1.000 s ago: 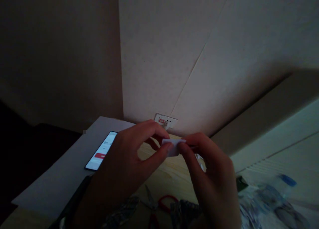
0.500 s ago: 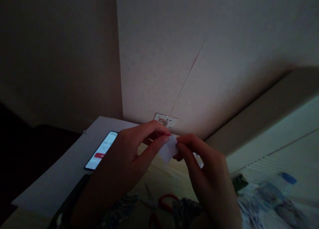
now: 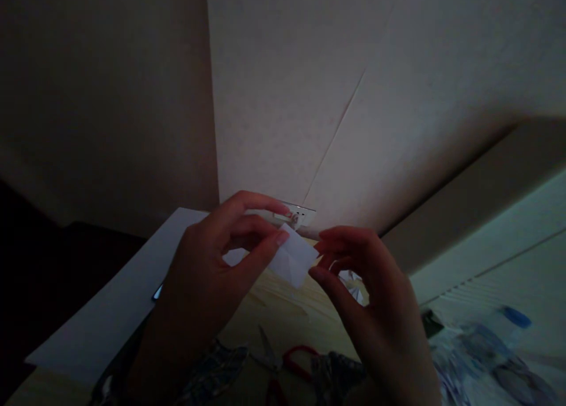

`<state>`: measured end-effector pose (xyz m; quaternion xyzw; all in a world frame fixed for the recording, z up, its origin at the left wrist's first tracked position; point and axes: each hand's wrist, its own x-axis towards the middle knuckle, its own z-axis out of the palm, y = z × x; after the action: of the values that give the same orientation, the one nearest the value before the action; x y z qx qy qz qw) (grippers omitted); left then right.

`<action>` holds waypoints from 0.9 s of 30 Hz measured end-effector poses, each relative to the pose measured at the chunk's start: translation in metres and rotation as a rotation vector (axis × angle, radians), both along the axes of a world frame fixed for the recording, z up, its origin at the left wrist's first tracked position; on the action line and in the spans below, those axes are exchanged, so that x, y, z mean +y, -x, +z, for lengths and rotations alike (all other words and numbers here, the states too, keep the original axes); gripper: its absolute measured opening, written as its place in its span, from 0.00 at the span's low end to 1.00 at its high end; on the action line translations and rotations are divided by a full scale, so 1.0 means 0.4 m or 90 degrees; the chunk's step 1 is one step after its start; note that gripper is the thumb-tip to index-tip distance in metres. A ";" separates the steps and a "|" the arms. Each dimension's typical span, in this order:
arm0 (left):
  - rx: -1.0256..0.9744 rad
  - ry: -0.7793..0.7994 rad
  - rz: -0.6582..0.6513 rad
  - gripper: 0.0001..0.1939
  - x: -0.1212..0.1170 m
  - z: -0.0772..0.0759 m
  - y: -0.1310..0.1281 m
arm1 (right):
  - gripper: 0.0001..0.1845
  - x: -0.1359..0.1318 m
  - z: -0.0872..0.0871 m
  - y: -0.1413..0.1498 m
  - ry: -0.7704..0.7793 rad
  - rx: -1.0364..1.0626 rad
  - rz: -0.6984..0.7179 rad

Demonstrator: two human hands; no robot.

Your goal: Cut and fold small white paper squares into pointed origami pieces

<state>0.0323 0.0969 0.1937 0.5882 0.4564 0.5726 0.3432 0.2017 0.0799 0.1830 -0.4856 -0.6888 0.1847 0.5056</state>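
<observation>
A small folded square of white paper [image 3: 294, 260] is raised above the wooden table, creases showing on its face. My left hand [image 3: 212, 264] pinches its upper left side, thumb in front; the forefinger is stretched out above it. Beside the paper's right corner is my right hand [image 3: 375, 288], thumb and fingers parted; whether a fingertip touches the corner is hard to tell. Scissors with red handles [image 3: 298, 362] lie below on the table [image 3: 287, 309], their blades partly spread.
A large white sheet [image 3: 115, 300] covers the table's left part, with a phone [image 3: 157, 292] mostly hidden behind my left wrist. Small folded white papers [image 3: 352, 285] show behind my right hand. A wall socket [image 3: 305, 216] is at the back; a blue-capped bottle [image 3: 499, 332] lies at right among plastic.
My right fingers have come apart from their pinch on the paper. The left forefinger has lifted, the paper shows more of its face, and my left arm now covers most of the phone.
</observation>
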 end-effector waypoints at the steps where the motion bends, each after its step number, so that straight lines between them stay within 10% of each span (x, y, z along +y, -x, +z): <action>1: -0.014 0.003 0.009 0.06 -0.002 0.000 -0.003 | 0.12 -0.001 0.000 0.000 0.003 0.007 -0.003; 27: 0.098 -0.047 -0.021 0.07 -0.004 0.007 0.000 | 0.09 -0.003 0.019 0.008 -0.084 -0.056 0.007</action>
<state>0.0324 0.0955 0.1966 0.6502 0.4502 0.5362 0.2949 0.1984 0.0788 0.1906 -0.4549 -0.7238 0.1199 0.5049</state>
